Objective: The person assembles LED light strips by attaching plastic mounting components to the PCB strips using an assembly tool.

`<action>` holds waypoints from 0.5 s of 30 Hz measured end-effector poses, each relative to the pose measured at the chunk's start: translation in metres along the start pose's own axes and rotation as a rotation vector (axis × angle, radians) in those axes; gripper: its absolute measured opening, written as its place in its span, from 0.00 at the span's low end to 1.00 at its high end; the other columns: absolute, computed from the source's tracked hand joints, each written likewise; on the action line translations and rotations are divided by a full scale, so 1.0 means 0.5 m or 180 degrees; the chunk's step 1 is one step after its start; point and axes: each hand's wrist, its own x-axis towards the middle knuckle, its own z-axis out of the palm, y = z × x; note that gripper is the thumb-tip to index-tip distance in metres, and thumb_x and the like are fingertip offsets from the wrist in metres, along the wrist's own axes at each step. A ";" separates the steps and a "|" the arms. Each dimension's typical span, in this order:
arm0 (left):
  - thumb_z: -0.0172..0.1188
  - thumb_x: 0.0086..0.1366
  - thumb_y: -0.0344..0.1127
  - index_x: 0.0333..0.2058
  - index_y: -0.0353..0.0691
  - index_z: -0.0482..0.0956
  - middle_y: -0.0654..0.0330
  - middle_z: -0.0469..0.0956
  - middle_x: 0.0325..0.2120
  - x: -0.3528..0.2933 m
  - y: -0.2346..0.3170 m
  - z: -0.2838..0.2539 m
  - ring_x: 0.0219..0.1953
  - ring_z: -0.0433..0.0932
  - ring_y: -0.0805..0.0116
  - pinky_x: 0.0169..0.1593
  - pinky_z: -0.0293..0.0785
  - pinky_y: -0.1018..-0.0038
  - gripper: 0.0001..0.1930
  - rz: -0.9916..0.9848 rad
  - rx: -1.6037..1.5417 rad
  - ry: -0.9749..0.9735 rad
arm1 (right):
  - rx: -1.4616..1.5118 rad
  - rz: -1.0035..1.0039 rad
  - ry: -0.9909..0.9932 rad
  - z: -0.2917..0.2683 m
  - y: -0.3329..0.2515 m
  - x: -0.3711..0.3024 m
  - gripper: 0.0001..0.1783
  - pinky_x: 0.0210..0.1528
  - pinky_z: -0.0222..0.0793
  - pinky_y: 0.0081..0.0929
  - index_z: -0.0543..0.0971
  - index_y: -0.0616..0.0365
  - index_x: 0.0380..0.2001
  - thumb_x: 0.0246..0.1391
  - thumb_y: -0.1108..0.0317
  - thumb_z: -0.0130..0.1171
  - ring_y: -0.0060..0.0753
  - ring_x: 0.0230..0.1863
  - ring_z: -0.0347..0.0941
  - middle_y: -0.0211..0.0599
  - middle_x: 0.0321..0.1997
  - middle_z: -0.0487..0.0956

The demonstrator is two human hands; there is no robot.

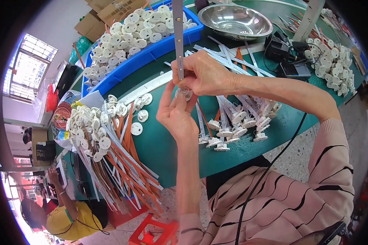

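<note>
Above the green table, my right hand is closed in a pinch on the lower end of a narrow LED strip, which stands upright. Just below it, my left hand grips a small round white disc base between thumb and fingers. The two hands touch, and the fingers partly hide where strip and base meet. To the right of my left hand lies a group of strips with white disc bases on their ends. Several loose white discs rest on the table to its left.
A blue bin heaped with white discs stands at the back left, a steel bowl beyond. Orange and white strips overhang the table's front edge. A black device sits right. One person in yellow works at far left.
</note>
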 end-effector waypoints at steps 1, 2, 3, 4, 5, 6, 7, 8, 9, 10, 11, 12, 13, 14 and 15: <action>0.47 0.60 0.19 0.50 0.25 0.66 0.46 0.76 0.35 -0.001 0.001 0.001 0.34 0.79 0.65 0.39 0.79 0.70 0.17 0.0014 0.0021 0.0033 | -0.0001 0.0000 0.0002 -0.003 -0.001 -0.002 0.04 0.23 0.62 0.23 0.71 0.63 0.20 0.37 0.82 0.53 0.24 0.20 0.68 0.36 0.17 0.73; 0.47 0.60 0.19 0.50 0.25 0.66 0.46 0.76 0.35 0.001 0.001 0.000 0.34 0.79 0.65 0.39 0.79 0.70 0.17 0.0016 0.0022 0.0029 | -0.0083 0.0043 -0.0045 -0.009 -0.004 -0.005 0.04 0.23 0.62 0.23 0.71 0.63 0.20 0.38 0.81 0.54 0.24 0.20 0.68 0.36 0.17 0.73; 0.47 0.60 0.19 0.50 0.25 0.65 0.46 0.76 0.35 0.004 0.000 -0.003 0.35 0.79 0.64 0.39 0.79 0.70 0.17 -0.0053 0.0050 -0.0004 | -0.0161 0.0085 -0.0089 -0.012 -0.008 -0.007 0.04 0.23 0.62 0.24 0.71 0.62 0.20 0.38 0.80 0.55 0.24 0.20 0.68 0.36 0.18 0.74; 0.47 0.60 0.19 0.50 0.25 0.65 0.45 0.76 0.35 0.006 -0.002 -0.005 0.35 0.79 0.64 0.39 0.79 0.69 0.18 -0.0121 0.0079 -0.0039 | -0.0160 0.0080 -0.0080 -0.010 -0.004 -0.009 0.04 0.23 0.62 0.24 0.71 0.62 0.20 0.38 0.80 0.55 0.24 0.20 0.68 0.36 0.18 0.74; 0.47 0.60 0.19 0.50 0.25 0.65 0.45 0.76 0.35 0.007 -0.006 -0.007 0.35 0.79 0.64 0.39 0.79 0.69 0.18 -0.0116 0.0087 -0.0048 | -0.0116 0.0088 -0.0067 -0.006 0.006 -0.011 0.04 0.23 0.62 0.24 0.71 0.62 0.20 0.38 0.79 0.55 0.24 0.20 0.68 0.36 0.18 0.74; 0.47 0.60 0.19 0.50 0.25 0.64 0.45 0.76 0.34 0.010 -0.010 -0.011 0.35 0.79 0.63 0.40 0.80 0.69 0.18 -0.0151 0.0083 -0.0052 | -0.0074 0.0091 -0.0046 -0.005 0.008 -0.009 0.04 0.23 0.61 0.24 0.71 0.62 0.20 0.39 0.79 0.56 0.24 0.21 0.68 0.36 0.19 0.74; 0.47 0.60 0.19 0.51 0.24 0.64 0.45 0.76 0.34 0.013 -0.012 -0.013 0.36 0.79 0.63 0.40 0.80 0.68 0.18 -0.0185 0.0079 -0.0058 | -0.0075 0.0082 -0.0024 -0.009 0.011 -0.006 0.04 0.23 0.61 0.24 0.71 0.62 0.20 0.39 0.79 0.56 0.24 0.21 0.68 0.36 0.19 0.74; 0.47 0.60 0.19 0.51 0.24 0.64 0.45 0.76 0.34 0.016 -0.014 -0.012 0.36 0.79 0.63 0.40 0.80 0.68 0.18 -0.0177 0.0089 -0.0078 | -0.0104 0.0135 -0.0123 -0.015 0.013 -0.004 0.04 0.23 0.62 0.24 0.72 0.62 0.20 0.39 0.78 0.57 0.24 0.21 0.68 0.36 0.20 0.75; 0.48 0.60 0.19 0.51 0.24 0.63 0.45 0.76 0.34 0.018 -0.016 -0.014 0.35 0.79 0.62 0.40 0.80 0.68 0.19 -0.0236 -0.0020 -0.0104 | -0.0119 0.0188 -0.0239 -0.017 0.009 -0.001 0.04 0.23 0.62 0.25 0.72 0.62 0.21 0.39 0.76 0.58 0.25 0.21 0.69 0.36 0.20 0.75; 0.49 0.60 0.19 0.51 0.24 0.63 0.46 0.76 0.34 0.019 -0.015 -0.015 0.35 0.79 0.62 0.41 0.80 0.67 0.19 -0.0296 -0.0130 -0.0128 | -0.0108 0.0178 -0.0237 -0.021 0.004 0.000 0.04 0.23 0.62 0.25 0.72 0.62 0.21 0.39 0.76 0.58 0.25 0.21 0.69 0.36 0.20 0.75; 0.49 0.60 0.19 0.51 0.24 0.63 0.46 0.76 0.34 0.019 -0.014 -0.016 0.35 0.79 0.62 0.41 0.80 0.67 0.19 -0.0289 -0.0121 -0.0123 | -0.0098 0.0159 -0.0278 -0.026 -0.001 0.002 0.04 0.24 0.62 0.25 0.73 0.62 0.21 0.40 0.75 0.58 0.25 0.21 0.69 0.36 0.20 0.75; 0.49 0.60 0.20 0.51 0.24 0.62 0.46 0.76 0.34 0.018 -0.013 -0.015 0.35 0.79 0.62 0.41 0.80 0.67 0.19 -0.0294 -0.0086 -0.0074 | -0.0094 0.0140 -0.0323 -0.032 -0.007 0.003 0.05 0.24 0.63 0.26 0.74 0.62 0.22 0.41 0.74 0.59 0.26 0.21 0.70 0.36 0.19 0.75; 0.49 0.60 0.20 0.52 0.24 0.62 0.45 0.76 0.34 0.019 -0.012 -0.016 0.35 0.79 0.62 0.41 0.80 0.67 0.20 -0.0300 -0.0053 -0.0022 | -0.0088 0.0135 -0.0331 -0.032 -0.009 0.006 0.05 0.24 0.63 0.26 0.74 0.62 0.22 0.41 0.74 0.59 0.26 0.21 0.70 0.36 0.19 0.75; 0.49 0.60 0.20 0.52 0.24 0.62 0.45 0.76 0.34 0.019 -0.012 -0.017 0.35 0.79 0.62 0.41 0.80 0.67 0.20 -0.0294 -0.0052 -0.0008 | -0.0112 0.0164 -0.0343 -0.030 -0.010 0.009 0.05 0.25 0.64 0.26 0.74 0.63 0.22 0.41 0.74 0.59 0.26 0.22 0.70 0.36 0.19 0.75; 0.49 0.60 0.20 0.52 0.24 0.62 0.45 0.76 0.34 0.020 -0.012 -0.016 0.35 0.79 0.62 0.41 0.80 0.68 0.20 -0.0290 -0.0046 -0.0046 | -0.0149 0.0207 -0.0344 -0.031 -0.011 0.009 0.05 0.25 0.64 0.26 0.74 0.63 0.22 0.41 0.73 0.59 0.26 0.22 0.71 0.37 0.19 0.75</action>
